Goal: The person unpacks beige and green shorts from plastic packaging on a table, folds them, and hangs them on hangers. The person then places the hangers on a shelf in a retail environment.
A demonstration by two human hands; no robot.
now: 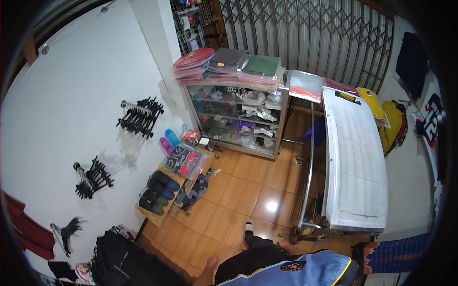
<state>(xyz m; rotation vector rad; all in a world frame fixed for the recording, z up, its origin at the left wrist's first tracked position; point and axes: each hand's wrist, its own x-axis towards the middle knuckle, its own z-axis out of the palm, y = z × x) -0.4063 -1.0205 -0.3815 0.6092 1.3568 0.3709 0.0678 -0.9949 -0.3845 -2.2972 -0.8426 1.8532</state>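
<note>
My left hand hangs low beside my dark trousers, over the tiled floor. It is small and blurred, so its finger positions are unclear, and no object shows in it. On the other side, my right hand is by my thigh, partly covered by my blue shirt. It is near the lower end of a metal rail, and I cannot tell whether it touches anything. One foot in a light slipper is on the floor ahead of me.
A glass display case ahead bears stacks of plastic-packed clothing. To the right is a white-covered rack or table. A low wooden stand holds caps at left. Black hangers project from the wall; dark garments hang nearby.
</note>
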